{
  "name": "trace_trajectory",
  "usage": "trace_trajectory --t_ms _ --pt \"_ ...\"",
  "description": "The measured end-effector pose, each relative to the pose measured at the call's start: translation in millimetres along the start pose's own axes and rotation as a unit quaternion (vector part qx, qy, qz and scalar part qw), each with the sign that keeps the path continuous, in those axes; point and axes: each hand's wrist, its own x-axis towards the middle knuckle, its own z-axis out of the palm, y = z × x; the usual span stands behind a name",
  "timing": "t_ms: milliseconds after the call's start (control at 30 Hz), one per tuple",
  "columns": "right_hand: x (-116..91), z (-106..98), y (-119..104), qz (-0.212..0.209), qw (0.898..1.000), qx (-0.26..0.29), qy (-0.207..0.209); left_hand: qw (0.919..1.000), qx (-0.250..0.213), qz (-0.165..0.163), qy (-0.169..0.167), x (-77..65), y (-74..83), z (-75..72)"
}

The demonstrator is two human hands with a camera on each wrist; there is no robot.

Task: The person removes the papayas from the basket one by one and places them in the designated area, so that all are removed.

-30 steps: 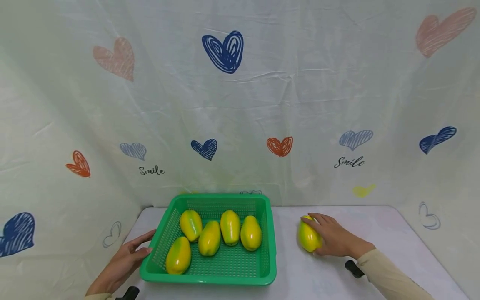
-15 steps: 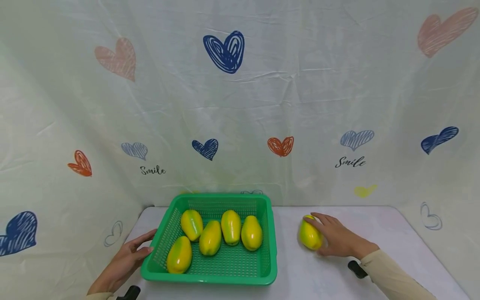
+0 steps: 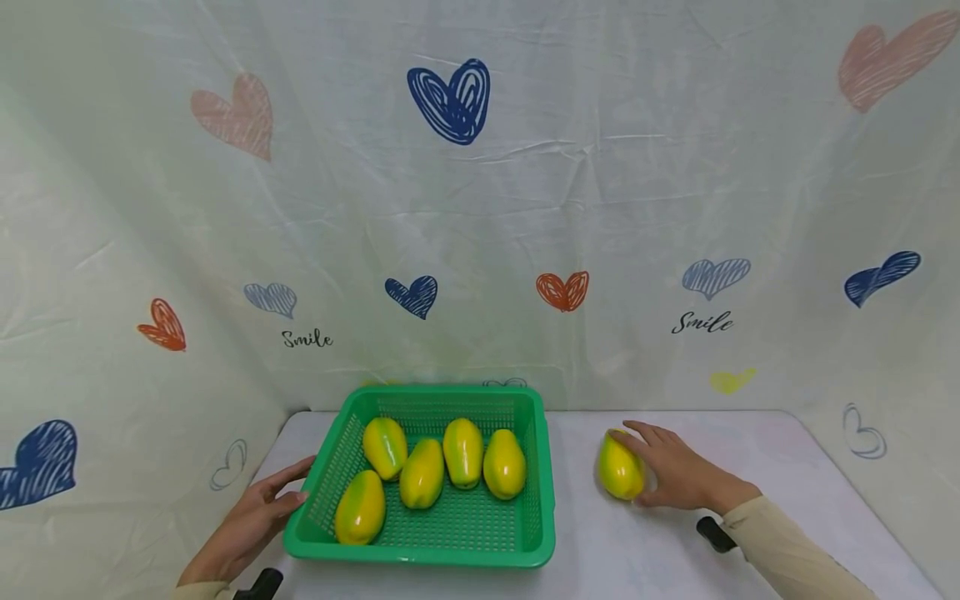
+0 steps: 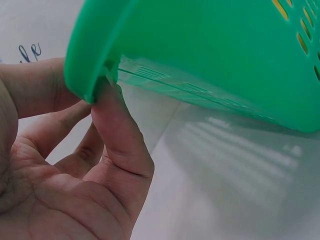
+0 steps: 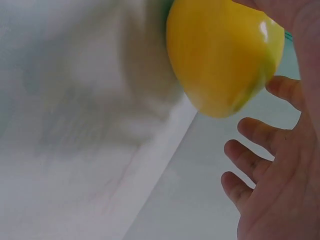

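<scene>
On the white table at the right lies a yellow-green papaya (image 3: pixel 621 468). My right hand (image 3: pixel 684 472) is beside it with fingers spread; in the right wrist view the index fingertip touches or nearly touches the papaya (image 5: pixel 222 55), and the other fingers stand apart from it. A green plastic basket (image 3: pixel 420 557) stands left of centre. Several papayas (image 3: pixel 422 475) lie inside it, spread over the back and left. My left hand (image 3: pixel 251 518) holds the basket's left rim; the left wrist view shows thumb and finger pinching the rim's edge (image 4: pixel 82 60).
The white tabletop (image 3: pixel 577 542) stretches right of the basket and ends at a heart-printed curtain (image 3: pixel 480 208) behind. More curtain closes in the left side. Black wrist straps (image 3: pixel 715 535) sit on both wrists.
My right hand's grip on the papaya has loosened, and the hand has shifted slightly right. The papaya stands a little more upright. My left hand stays on the basket rim.
</scene>
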Motion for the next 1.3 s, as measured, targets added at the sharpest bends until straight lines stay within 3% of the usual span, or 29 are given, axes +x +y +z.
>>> trace_trajectory --t_ms 500,1300 --pt "-1.3 -16.9 -13.1 -0.012 1.000 0.003 0.021 0.9999 -0.004 0.008 -0.012 4.7 -0.1 1.3" --pt "0.7 -38.0 -67.9 -0.077 0.997 -0.005 0.022 0.9998 0.001 -0.004 -0.022 4.8 -3.0 -4.7"
